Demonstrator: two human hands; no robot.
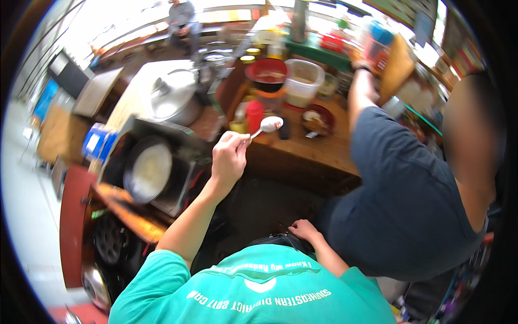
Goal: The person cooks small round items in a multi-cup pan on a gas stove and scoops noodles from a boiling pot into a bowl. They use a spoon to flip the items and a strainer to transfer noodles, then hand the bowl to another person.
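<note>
My left hand (230, 158) is raised and pinches the handle of a metal spoon (272, 124). In the spoon's bowl lies something white with a reddish bit. Behind it stand a red bottle (255, 112) and, on the wooden counter (323, 148), a dark red bowl (331, 121) with food scraps. Down at my waist, my right hand (304, 229) hangs beside a black garment, fingers loosely bent, with nothing seen in it. To the left, a round pan (152, 169) with pale contents sits on a stove (190, 188).
A large lidded metal pot (174, 99) stands beyond the stove. A red bowl (267, 73) and a white plastic tub (304, 81) are on the counter. Close on my right, a co-worker in a dark shirt (398, 194) reaches over the counter. Another person (182, 20) sits far back.
</note>
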